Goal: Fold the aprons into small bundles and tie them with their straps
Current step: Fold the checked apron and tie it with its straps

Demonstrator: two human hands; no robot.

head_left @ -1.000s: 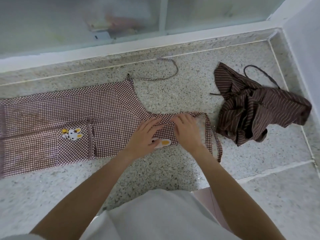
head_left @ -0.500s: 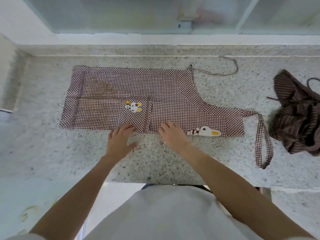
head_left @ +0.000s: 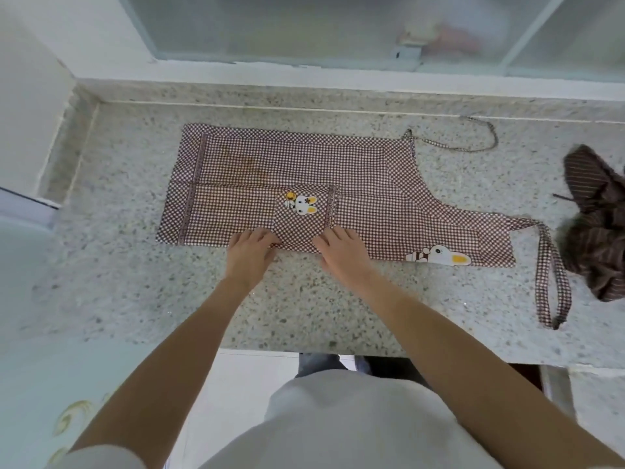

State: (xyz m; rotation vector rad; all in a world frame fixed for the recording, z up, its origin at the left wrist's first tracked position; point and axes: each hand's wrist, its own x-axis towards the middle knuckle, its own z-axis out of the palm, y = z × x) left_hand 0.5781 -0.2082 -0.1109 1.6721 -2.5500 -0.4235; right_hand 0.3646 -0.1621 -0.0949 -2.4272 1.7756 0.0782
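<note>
A brown-and-white checked apron (head_left: 304, 170) lies flat on the speckled stone counter (head_left: 304, 299), folded lengthwise, with its bib pointing right. A rabbit patch (head_left: 302, 204) marks its pocket. My left hand (head_left: 250, 252) and my right hand (head_left: 341, 252) rest palm down on the apron's near edge, on either side of the pocket, with their fingers spread on the cloth. A thin waist strap (head_left: 487, 140) curls off the far right corner. The wide neck loop (head_left: 551, 282) trails off the bib. A crumpled brown striped apron (head_left: 595, 238) sits at the right edge.
A white window sill (head_left: 304, 71) and frosted glass run along the back of the counter. A white wall (head_left: 30, 96) closes the left end. The counter's front edge (head_left: 304, 346) is just under my forearms, and the floor shows below it.
Both hands slid left along the apron's near edge, from the bib to the pocket. The view swung left with them, so the striped apron now sits at the right border.
</note>
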